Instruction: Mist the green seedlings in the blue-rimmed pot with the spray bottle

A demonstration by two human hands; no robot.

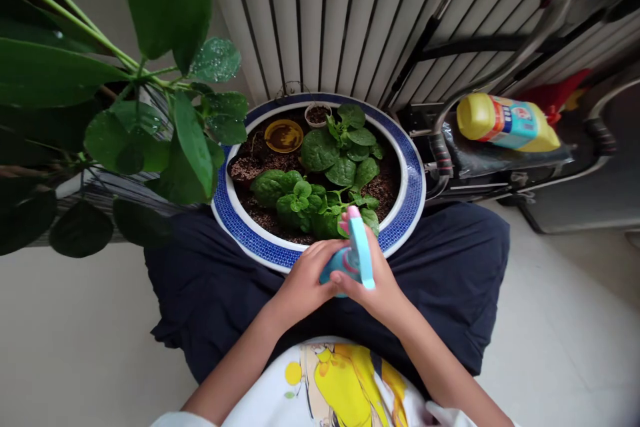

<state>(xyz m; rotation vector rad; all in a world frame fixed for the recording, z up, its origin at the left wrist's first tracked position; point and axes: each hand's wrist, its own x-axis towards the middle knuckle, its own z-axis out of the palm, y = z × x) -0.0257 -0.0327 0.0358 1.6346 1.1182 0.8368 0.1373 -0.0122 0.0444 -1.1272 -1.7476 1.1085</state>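
Note:
A blue spray bottle (pixel 361 250) with a pink nozzle is held in both hands over my lap, its nozzle end toward the plants. My left hand (pixel 306 275) wraps the bottle's body from the left. My right hand (pixel 376 280) closes round the neck and trigger side, some of its fingers hidden behind the bottle. Just beyond stands a round pot (pixel 411 170) with a blue patterned rim. Green leafy plants (pixel 320 150) grow from its dark soil (pixel 387 190). A small yellow-brown dish (pixel 284 136) and a little white cup of soil (pixel 318 115) sit inside the pot.
Large wet leaves (pixel 193 140) of a tall plant reach in from the left. A white radiator (pixel 320 20) stands behind the pot. To the right, a folding metal cart (pixel 443 153) carries a yellow bottle (pixel 507 123) lying on its side. My crossed legs (pixel 450 273) border the pot.

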